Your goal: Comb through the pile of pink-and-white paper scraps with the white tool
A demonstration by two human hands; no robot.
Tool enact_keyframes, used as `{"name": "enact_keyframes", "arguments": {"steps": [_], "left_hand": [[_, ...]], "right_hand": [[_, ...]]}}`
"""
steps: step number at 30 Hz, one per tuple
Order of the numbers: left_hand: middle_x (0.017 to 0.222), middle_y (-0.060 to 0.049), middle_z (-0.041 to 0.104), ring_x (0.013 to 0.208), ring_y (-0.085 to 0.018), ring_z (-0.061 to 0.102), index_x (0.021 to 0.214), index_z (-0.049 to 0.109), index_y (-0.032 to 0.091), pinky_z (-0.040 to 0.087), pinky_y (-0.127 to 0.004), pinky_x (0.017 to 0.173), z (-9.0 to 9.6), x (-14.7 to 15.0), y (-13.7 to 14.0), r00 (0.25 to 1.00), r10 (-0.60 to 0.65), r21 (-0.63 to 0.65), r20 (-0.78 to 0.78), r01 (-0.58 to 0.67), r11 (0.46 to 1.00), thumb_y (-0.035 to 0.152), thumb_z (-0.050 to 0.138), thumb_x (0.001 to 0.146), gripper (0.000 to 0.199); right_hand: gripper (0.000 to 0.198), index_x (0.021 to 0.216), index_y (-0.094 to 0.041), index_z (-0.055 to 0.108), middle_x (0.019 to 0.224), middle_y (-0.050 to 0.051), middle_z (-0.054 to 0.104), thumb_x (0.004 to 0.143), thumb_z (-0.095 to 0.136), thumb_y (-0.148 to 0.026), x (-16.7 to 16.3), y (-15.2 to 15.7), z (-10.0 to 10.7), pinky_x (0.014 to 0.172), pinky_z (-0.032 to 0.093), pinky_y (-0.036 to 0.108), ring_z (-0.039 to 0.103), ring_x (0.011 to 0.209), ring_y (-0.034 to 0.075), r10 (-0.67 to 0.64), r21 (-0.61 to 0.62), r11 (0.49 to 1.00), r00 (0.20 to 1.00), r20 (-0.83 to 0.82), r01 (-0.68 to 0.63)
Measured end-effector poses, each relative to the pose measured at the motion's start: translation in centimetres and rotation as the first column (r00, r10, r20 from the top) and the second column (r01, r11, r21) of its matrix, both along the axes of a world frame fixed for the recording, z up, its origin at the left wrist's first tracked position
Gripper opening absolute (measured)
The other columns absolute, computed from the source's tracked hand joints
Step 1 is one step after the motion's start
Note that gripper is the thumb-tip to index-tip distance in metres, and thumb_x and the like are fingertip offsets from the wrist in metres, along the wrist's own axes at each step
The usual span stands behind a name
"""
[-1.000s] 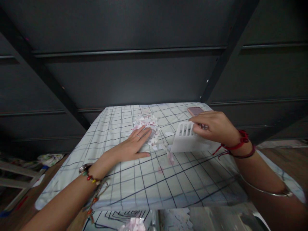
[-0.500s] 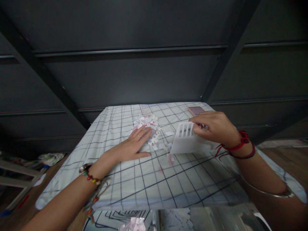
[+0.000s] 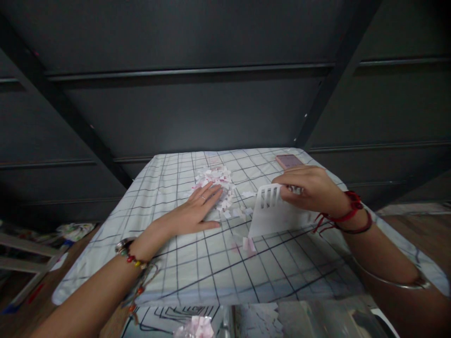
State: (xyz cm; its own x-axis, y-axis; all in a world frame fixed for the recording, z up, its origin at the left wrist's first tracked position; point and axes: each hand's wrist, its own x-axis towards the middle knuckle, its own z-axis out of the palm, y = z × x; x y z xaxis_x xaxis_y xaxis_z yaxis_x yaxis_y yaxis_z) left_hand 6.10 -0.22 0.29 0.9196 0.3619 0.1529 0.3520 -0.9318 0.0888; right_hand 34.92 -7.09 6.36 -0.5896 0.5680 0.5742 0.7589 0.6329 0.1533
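My left hand [image 3: 199, 209] lies flat, fingers stretched out, against the near left side of a pile of small torn paper pieces [image 3: 214, 176]. My right hand [image 3: 306, 190] pinches the slotted upper edge of a white plastic scraper [image 3: 273, 216], a flat panel held nearly upright with its lower edge at the cloth. A few paper scraps [image 3: 248, 245] lie by the scraper's lower left corner, and several more are between it and the pile. The fingertips of my right hand are partly hidden behind the panel.
A checked white cloth [image 3: 190, 277] covers the table. A pink phone [image 3: 289, 161] lies at the back right. Along the near edge stand a clear container [image 3: 296, 321] and a bag with paper bits [image 3: 200, 326]. A dark panelled wall [image 3: 197, 112] rises behind; a white chair [image 3: 26, 265] stands left.
The scraper in my right hand has moved slightly toward me and to the left, and a pinkish scrap by its corner has shifted nearer. My left hand stays in place.
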Motion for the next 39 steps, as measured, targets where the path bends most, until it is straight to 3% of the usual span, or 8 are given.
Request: {"name": "enact_keyframes", "arguments": {"steps": [11,15,20,28,32,39], "left_hand": [[0.143,-0.019,0.009,0.131,-0.035,0.001,0.139,-0.006,0.018,0.014,-0.053,0.103,0.0,0.1,0.0,1.000,0.010,0.009,-0.021,-0.009,1.000,0.052,0.041,0.088,0.077],[0.144,-0.017,0.009,0.131,-0.035,0.001,0.139,-0.006,0.020,0.013,-0.054,0.103,0.2,0.1,-0.1,1.000,0.003,0.000,-0.009,-0.003,1.000,0.051,0.042,0.089,0.076],[0.145,-0.015,0.008,0.131,-0.035,0.001,0.139,-0.008,0.023,0.013,-0.053,0.103,0.2,0.1,-0.1,1.000,0.007,-0.001,-0.008,-0.007,1.000,0.050,0.044,0.088,0.078],[0.144,-0.016,0.008,0.131,-0.034,0.000,0.139,-0.010,0.021,0.011,-0.052,0.104,0.2,0.1,-0.1,1.000,0.011,0.006,-0.028,-0.010,1.000,0.053,0.039,0.089,0.076],[0.145,-0.016,0.007,0.131,-0.033,-0.001,0.138,-0.011,0.021,0.011,-0.051,0.104,0.3,0.1,-0.1,0.999,0.017,0.007,-0.051,-0.017,1.000,0.054,0.038,0.089,0.077],[0.146,-0.015,0.005,0.131,-0.033,-0.002,0.139,-0.012,0.023,0.011,-0.051,0.104,0.0,-0.1,-0.1,1.000,0.004,-0.001,-0.026,-0.004,1.000,0.054,0.037,0.089,0.077]], "right_hand": [[0.020,0.068,-0.019,0.056,0.058,-0.001,0.060,0.080,0.040,-0.018,0.0,-0.2,0.3,0.057,0.041,0.022,0.055,0.056,0.010,0.094,-0.085,0.992,0.996,-0.002,-0.093],[0.022,0.066,-0.019,0.056,0.059,-0.001,0.060,0.080,0.040,-0.019,0.4,-0.1,0.3,0.057,0.041,0.023,0.055,0.056,0.011,0.057,-0.129,0.990,0.998,0.040,-0.051],[0.021,0.065,-0.019,0.056,0.059,0.000,0.060,0.080,0.041,-0.019,0.6,-0.2,0.3,0.058,0.040,0.024,0.055,0.057,0.011,-0.001,-0.077,0.997,1.000,0.031,0.003],[0.021,0.065,-0.019,0.055,0.055,-0.001,0.056,0.080,0.040,-0.018,0.0,-0.3,0.4,0.054,0.038,0.022,0.050,0.052,0.009,0.146,-0.154,0.978,0.989,0.017,-0.142],[0.023,0.063,-0.019,0.055,0.056,0.000,0.056,0.079,0.039,-0.018,0.3,-0.2,0.3,0.056,0.038,0.024,0.051,0.055,0.010,0.038,-0.127,0.991,0.996,0.076,-0.028],[0.023,0.061,-0.020,0.059,0.060,0.000,0.061,0.075,0.040,-0.018,1.4,0.3,-0.1,0.060,0.040,0.026,0.057,0.061,0.014,-0.219,0.052,0.975,0.968,0.118,0.214]]}}
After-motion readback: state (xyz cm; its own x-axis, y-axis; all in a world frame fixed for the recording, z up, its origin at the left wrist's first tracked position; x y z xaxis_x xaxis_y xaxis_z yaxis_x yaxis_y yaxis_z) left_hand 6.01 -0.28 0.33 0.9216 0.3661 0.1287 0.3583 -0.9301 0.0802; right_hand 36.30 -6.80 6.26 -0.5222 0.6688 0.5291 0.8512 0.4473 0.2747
